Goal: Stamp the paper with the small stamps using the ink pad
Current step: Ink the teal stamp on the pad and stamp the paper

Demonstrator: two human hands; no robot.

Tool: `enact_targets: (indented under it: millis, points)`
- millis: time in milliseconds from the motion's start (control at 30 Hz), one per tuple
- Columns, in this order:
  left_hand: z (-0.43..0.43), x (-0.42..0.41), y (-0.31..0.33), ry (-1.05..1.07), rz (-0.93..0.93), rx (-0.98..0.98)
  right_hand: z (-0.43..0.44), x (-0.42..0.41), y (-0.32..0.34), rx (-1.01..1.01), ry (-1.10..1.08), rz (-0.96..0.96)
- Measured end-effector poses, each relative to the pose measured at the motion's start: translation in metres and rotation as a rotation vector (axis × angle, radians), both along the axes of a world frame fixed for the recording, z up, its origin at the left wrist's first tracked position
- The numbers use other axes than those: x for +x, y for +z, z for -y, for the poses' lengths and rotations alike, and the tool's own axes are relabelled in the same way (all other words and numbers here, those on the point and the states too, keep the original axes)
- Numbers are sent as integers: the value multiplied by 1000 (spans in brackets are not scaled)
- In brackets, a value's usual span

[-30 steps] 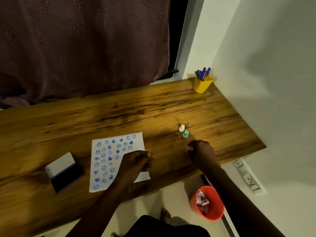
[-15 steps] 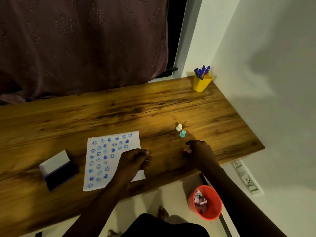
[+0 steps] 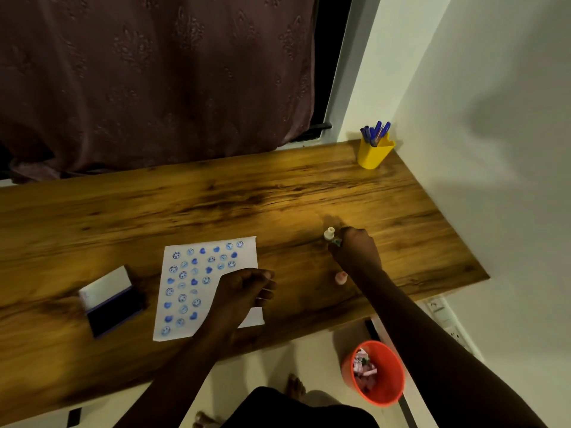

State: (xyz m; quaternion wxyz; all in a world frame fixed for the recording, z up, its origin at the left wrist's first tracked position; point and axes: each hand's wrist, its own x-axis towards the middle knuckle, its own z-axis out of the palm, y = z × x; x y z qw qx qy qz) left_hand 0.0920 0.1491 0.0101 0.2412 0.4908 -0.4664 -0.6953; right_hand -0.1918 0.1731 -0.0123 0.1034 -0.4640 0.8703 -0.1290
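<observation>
Your right hand had its fingertips pinched on the teal stamp, which stood on the worktop touching or just beside the white stamp; whether the teal stamp had left the surface could not be told. A pink stamp stood apart from these two, nearer the worktop's front edge and close beside your forearm. Your left hand rested loosely curled on the right part of the paper, holding nothing and pinning the sheet flat. The paper lay near the front edge, already covered over most of its left and middle area with blue smiley and heart prints. The ink pad lay open just left of the paper, lid raised. These stamps appeared to be small, light, rigid plastic pieces that topple easily; the narrow upper knob was the correct place to grip, with thumb and forefinger, keeping the inked face clear of skin. The paper was thin and likely to slide, so it required a steadying hand.
</observation>
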Motion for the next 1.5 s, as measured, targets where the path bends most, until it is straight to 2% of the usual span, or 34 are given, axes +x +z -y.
enact_targets:
  millis: [100,200,333,467,633,800,1067,1233,1400,1500]
  points:
    - [0,2,0,16,0,-8,0,1,-1,1,10,-32]
    - [1,4,-3,22,-4,-35,-4,7,10,-53,21,23]
    - [2,5,2,47,-59,-79,-13,30,40,-201,76,259]
    - [4,7,10,71,-150,-97,-18,65,67,-326,15,613]
    - [8,19,18,108,-248,-92,-13,106,79,-302,43,927]
    - [11,39,18,128,-278,-105,-6,137,79,-237,88,1081]
    - [15,74,13,139,-290,-185,6,163,74,-185,220,1194]
    - [19,105,5,200,-287,-138,20,181,75,-192,313,1124]
    - [25,144,-3,385,-208,-86,36,209,75,-166,331,1040]
    - [28,173,-5,526,-239,-104,48,231,71,-123,350,1012]
